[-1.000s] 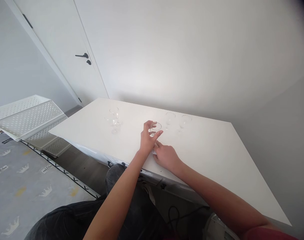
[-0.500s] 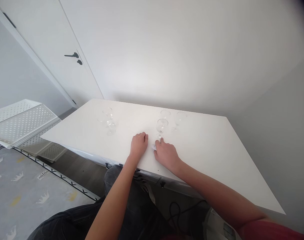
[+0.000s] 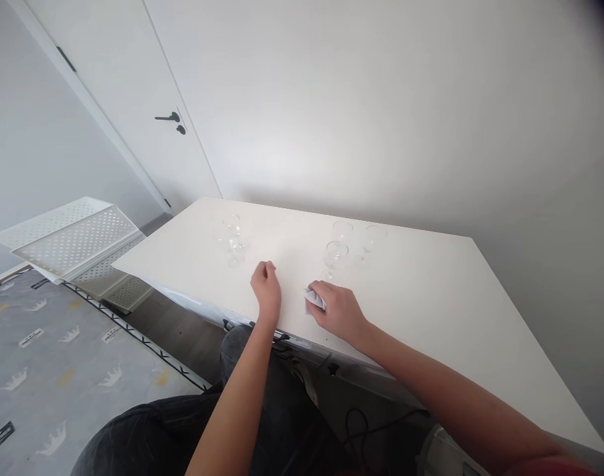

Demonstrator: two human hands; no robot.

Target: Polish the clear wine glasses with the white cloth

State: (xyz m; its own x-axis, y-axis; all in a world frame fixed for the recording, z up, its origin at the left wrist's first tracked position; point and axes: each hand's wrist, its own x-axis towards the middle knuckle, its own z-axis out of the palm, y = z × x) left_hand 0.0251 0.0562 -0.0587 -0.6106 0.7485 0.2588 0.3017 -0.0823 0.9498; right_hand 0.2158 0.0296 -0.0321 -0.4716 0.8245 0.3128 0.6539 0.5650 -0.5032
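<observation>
I sit at a white table [image 3: 431, 297] with several clear stemmed glasses on it. My right hand [image 3: 337, 309] rests on the table, fingers closed on a small pale cloth [image 3: 313, 301]. Just beyond it stands one glass [image 3: 335, 255], upright and free of both hands. Two more glasses [image 3: 341, 231] [image 3: 372, 237] stand behind that one. My left hand [image 3: 266, 289] lies on the table to the left, curled into a loose fist with nothing in it. A further group of glasses [image 3: 232, 235] stands at the far left of the table.
A white perforated metal shelf [image 3: 68, 238] lies tilted on the floor to the left. Behind it is a white door with a black handle [image 3: 169, 118]. The table stands against a plain white wall. Cables hang under the table's near edge.
My left hand let go of the glass, which now stands on the table, and drew back to the left into a fist. My right hand stayed on the cloth.
</observation>
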